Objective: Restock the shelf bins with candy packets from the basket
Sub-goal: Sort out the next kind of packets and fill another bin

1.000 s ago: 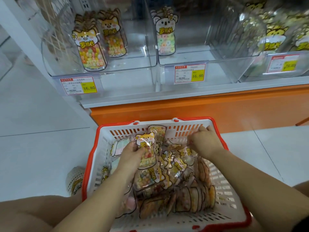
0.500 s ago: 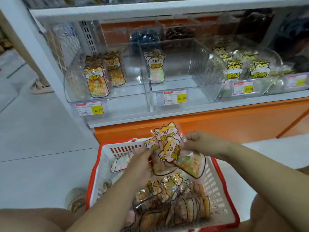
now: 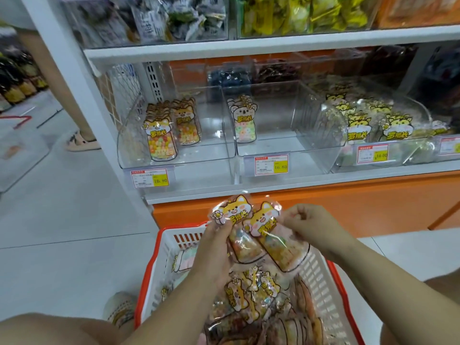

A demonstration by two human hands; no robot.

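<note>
Two candy packets are held above the basket (image 3: 159, 260), which is white with a red rim and stands on the floor before the shelf. The left packet (image 3: 232, 215) is gripped by the left hand (image 3: 216, 242), whose fingers are curled round its body. The right packet (image 3: 267, 226) is pinched at its upper right edge by the right hand (image 3: 311, 222). Both packets are printed with an orange cartoon animal face and three yellow Chinese characters; coloured sweets are seen through the clear lower part. More packets of the same kind (image 3: 249, 295) are heaped in the basket.

On the shelf three clear bins are set side by side. In the left bin (image 3: 129, 148) two rows of like packets (image 3: 159, 138) are stood upright. In the middle bin (image 3: 281, 143) a short row fronted by a koala-faced packet (image 3: 245, 120) is stood at the left side. The right bin (image 3: 323, 130) is filled with yellow-faced packets (image 3: 395, 128).

A red and white price tag (image 3: 150, 178) is fixed below the left bin, with "16.80" on a yellow field. The same figure is read on the middle tag (image 3: 271, 165) and the right tag (image 3: 372, 154). The smaller print cannot be read.
</note>
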